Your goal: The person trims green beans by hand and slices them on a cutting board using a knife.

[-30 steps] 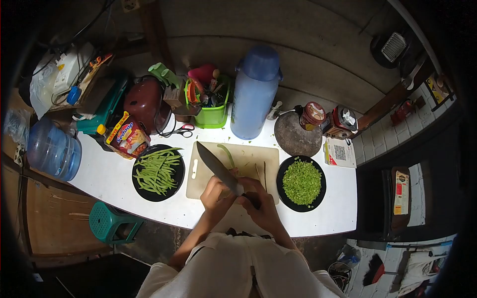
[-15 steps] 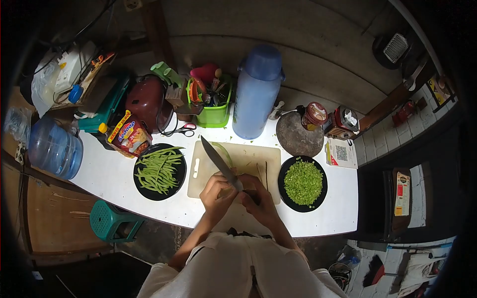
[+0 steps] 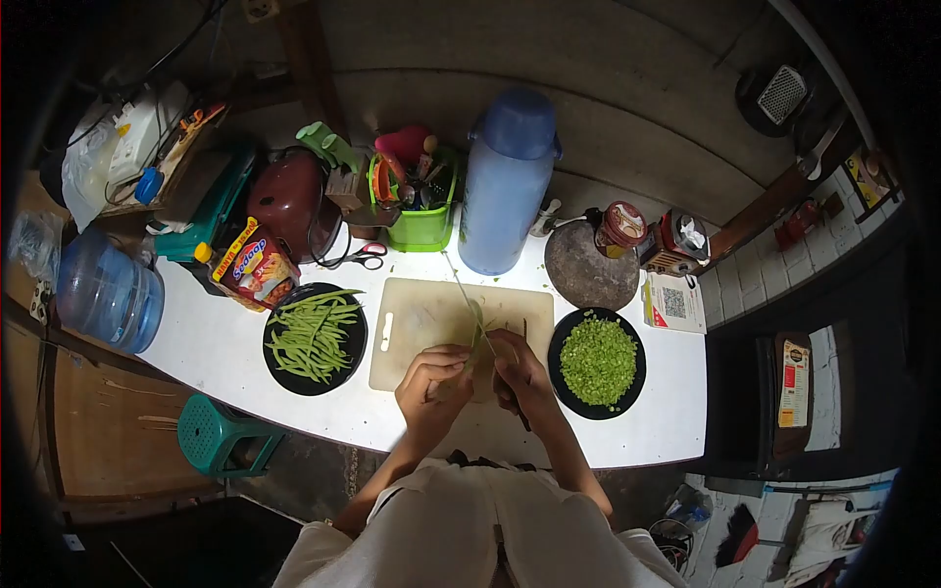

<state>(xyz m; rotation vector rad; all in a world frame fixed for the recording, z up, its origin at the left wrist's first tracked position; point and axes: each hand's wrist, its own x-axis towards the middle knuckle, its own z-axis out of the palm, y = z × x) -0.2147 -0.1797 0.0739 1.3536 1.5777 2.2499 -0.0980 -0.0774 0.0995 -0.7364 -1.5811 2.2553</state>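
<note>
Above the white cutting board (image 3: pixel 412 314), my left hand (image 3: pixel 433 384) is closed on a green bean (image 3: pixel 477 328) that stands up past the fingertips. My right hand (image 3: pixel 523 380) grips a knife by its dark handle (image 3: pixel 524 421), the end of which juts out below the fist. A thin pale line rises from between the hands, which looks like the blade seen edge-on. To the left is a black plate (image 3: pixel 364 363) of whole green beans (image 3: pixel 314 336). Chopped green beans (image 3: pixel 599 361) fill another black plate (image 3: pixel 642 382) to the right.
Behind the board stand a tall blue thermos (image 3: pixel 508 186) and a green utensil basket (image 3: pixel 420 233). Scissors (image 3: pixel 369 257) and a noodle packet (image 3: pixel 258 265) lie left. A round stone mortar (image 3: pixel 591 265) and a QR-code card (image 3: pixel 674 302) are back right. A green stool (image 3: pixel 211 431) stands below.
The knife blade has turned from broad side showing to nearly edge-on. My right hand has moved slightly right and up, and the green bean now stands upright between the hands.
</note>
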